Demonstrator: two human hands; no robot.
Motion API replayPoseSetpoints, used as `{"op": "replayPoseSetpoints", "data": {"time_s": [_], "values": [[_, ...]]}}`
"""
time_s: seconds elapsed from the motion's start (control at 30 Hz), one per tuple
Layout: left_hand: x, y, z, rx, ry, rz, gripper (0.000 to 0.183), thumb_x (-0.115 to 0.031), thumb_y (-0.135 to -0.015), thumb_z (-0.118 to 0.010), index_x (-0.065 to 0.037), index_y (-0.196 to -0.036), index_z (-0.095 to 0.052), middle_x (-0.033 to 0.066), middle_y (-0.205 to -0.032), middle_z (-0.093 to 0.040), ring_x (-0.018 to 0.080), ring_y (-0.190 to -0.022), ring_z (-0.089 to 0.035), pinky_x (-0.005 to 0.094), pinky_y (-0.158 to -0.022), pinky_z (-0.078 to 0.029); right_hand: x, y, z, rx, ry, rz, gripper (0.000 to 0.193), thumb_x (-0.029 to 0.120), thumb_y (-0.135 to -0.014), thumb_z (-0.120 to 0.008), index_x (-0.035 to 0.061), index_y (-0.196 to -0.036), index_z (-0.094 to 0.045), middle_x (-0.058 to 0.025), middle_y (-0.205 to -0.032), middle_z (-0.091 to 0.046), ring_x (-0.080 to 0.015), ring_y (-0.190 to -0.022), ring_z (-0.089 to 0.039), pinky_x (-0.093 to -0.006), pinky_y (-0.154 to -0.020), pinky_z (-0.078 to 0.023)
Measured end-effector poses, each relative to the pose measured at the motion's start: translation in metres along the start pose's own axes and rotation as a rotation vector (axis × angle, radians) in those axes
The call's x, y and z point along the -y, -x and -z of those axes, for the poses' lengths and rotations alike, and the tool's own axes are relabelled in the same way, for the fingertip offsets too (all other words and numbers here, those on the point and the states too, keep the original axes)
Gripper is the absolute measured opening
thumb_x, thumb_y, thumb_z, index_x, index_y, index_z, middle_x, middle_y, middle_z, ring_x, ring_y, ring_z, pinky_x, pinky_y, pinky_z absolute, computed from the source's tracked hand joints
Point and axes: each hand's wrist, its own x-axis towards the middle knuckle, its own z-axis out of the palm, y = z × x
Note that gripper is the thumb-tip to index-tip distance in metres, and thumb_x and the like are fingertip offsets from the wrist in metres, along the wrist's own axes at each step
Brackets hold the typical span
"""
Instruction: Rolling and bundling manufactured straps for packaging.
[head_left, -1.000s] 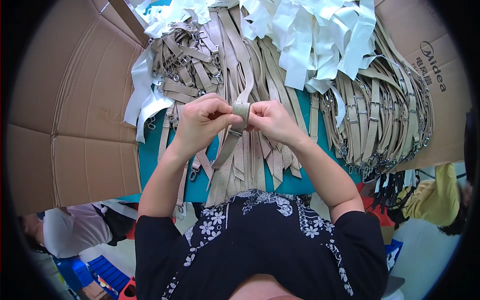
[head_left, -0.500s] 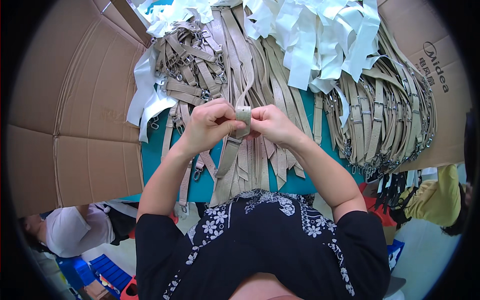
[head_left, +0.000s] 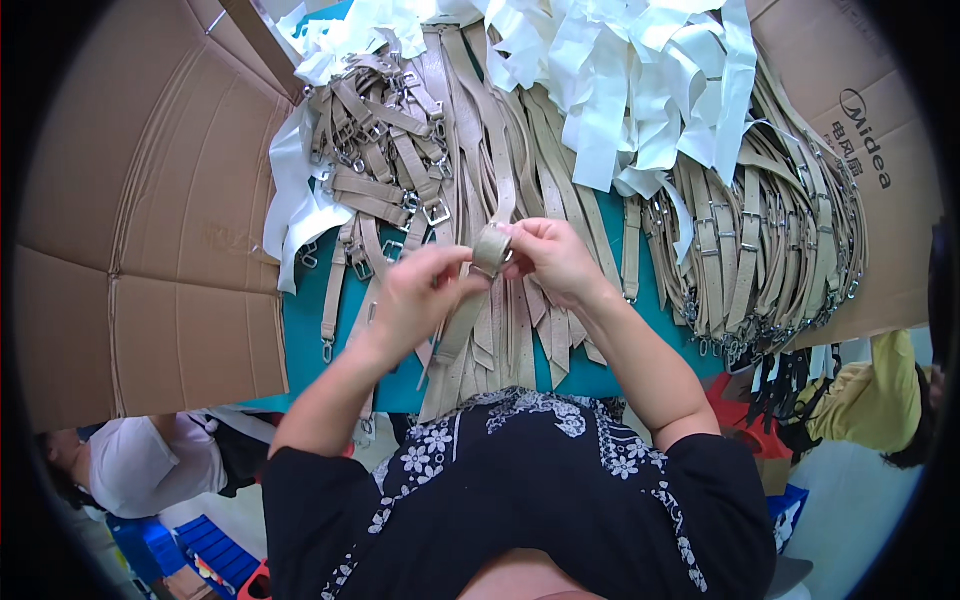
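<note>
A beige strap (head_left: 491, 248) is bent into a loop in front of my chest, with a metal buckle at the loop's lower side. My right hand (head_left: 560, 262) is closed on the loop's right side, pinching it between thumb and fingers. My left hand (head_left: 412, 300), somewhat blurred, is beside the loop on its left. Its thumb and forefinger are apart at the strap's edge; whether they touch it is hard to see. Below the loop a length of strap slants down over many long beige straps (head_left: 515, 330) laid lengthwise on the teal table (head_left: 400, 385).
Shorter straps with metal clasps (head_left: 385, 120) are heaped at the left. A thick bundle of buckled straps (head_left: 770, 230) lies at the right. White strips (head_left: 640, 80) cover the far side. Cardboard (head_left: 200, 230) stands at the left, more at the right (head_left: 850, 200). Other people (head_left: 160, 460) are behind.
My left hand has come off the strap loop, moving down and left, with its fingers parted. My right hand still holds the loop, which has tilted and sits slightly lower.
</note>
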Motion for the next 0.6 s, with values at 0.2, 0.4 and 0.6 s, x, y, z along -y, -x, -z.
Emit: {"op": "replayPoseSetpoints", "data": {"time_s": [0.2,0.4,0.6], "values": [[-0.005,0.017,-0.010,0.039,-0.462,-0.194,0.023,-0.025,-0.079,-0.061,-0.006,-0.072,-0.052,0.0085,-0.063,-0.053,0.0265,-0.055,-0.054,0.0344,-0.048,-0.042,-0.003,0.004,-0.001,-0.019,0.089,0.028,0.022,0.023,-0.088,-0.054,0.0034,-0.080,-0.060,-0.0024,-0.072,-0.061,-0.0073,-0.058,-0.055,-0.0211,-0.056,-0.045],[-0.009,0.042,-0.035,0.226,0.001,0.050,0.027,-0.017,-0.081,-0.055,-0.001,-0.059,-0.051,0.0113,-0.052,-0.050,0.0217,-0.046,-0.050,0.0337,-0.045,-0.039,-0.019,-0.003,0.007,-0.022,-0.085,0.034,0.021,0.021,-0.089,-0.052,0.0023,-0.081,-0.059,-0.0040,-0.075,-0.062,-0.0113,-0.066,-0.060,-0.0251,-0.063,-0.050],[-0.015,0.057,-0.038,0.773,0.511,0.329,0.033,-0.027,-0.087,-0.053,-0.002,-0.067,-0.057,0.0043,-0.055,-0.052,0.0107,-0.053,-0.051,0.0282,-0.050,-0.042,-0.008,0.022,0.016,-0.122,-0.287,-0.145,0.017,0.023,-0.093,-0.043,0.0068,-0.094,-0.050,-0.0074,-0.076,-0.060,-0.0154,-0.066,-0.061,-0.0307,-0.063,-0.051]]}}
